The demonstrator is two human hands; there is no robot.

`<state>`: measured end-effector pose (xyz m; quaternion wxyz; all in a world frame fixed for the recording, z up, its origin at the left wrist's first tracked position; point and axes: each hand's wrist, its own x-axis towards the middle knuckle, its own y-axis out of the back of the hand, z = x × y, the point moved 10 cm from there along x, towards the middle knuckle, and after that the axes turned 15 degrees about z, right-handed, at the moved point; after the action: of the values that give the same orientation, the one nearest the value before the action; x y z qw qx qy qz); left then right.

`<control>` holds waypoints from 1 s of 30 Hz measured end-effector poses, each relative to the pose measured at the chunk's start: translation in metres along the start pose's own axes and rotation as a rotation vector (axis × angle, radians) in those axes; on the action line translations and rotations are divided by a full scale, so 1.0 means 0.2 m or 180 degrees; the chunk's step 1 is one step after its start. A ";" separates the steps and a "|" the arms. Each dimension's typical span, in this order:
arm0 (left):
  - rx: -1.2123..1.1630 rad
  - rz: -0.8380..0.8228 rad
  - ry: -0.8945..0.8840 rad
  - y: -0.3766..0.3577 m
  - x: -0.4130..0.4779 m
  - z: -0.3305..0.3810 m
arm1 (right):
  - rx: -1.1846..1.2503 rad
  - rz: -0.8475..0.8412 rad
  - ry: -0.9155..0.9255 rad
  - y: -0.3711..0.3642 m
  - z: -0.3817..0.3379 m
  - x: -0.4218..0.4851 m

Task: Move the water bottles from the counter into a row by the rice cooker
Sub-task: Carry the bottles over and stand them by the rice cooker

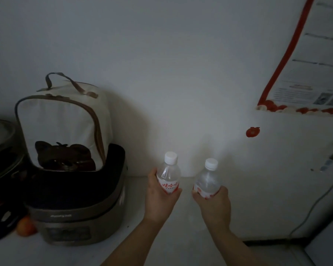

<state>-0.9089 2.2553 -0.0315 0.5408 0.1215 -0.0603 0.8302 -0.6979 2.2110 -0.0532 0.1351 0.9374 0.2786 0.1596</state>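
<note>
Hands are each gripping one bottle, held upright side by side above the pale counter (183, 246) near the frame's centre. Left hand (160, 196) is wrapping fingers and thumb around the lower body of the left water bottle (169, 174), covering part of its red-printed label; the white cap is pointing up. Right hand (213, 202) is clasping the right water bottle (208, 180) the same way, low on its label. The bottles are sitting just apart, not touching. Rice cooker (77, 217) is standing at nine o'clock from the left bottle, well apart, lid open, with a cream lunch bag (63, 120) resting in it. An orange fruit (25, 226) is lying at the cooker's nine o'clock side.
</note>
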 end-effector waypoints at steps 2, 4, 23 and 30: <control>0.0012 0.0080 0.0069 -0.05 0.06 -0.03 | -0.0022 -0.0095 0.0007 -0.09 0.01 0.07; 0.0075 0.0128 0.0149 -0.11 0.12 -0.07 | -0.0066 -0.0176 0.0039 -0.17 0.01 0.14; 0.0416 0.0504 0.0379 -0.42 0.61 -0.50 | -0.0194 -0.0650 0.0025 -0.87 0.14 0.50; 0.0464 0.0542 0.0333 -0.49 0.74 -0.61 | -0.0228 -0.0600 -0.0022 -1.06 0.18 0.54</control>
<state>-0.8930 2.4553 -0.1124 0.4604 0.1114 0.0184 0.8805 -0.7002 2.4371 -0.1345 0.1838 0.9021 0.3592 0.1528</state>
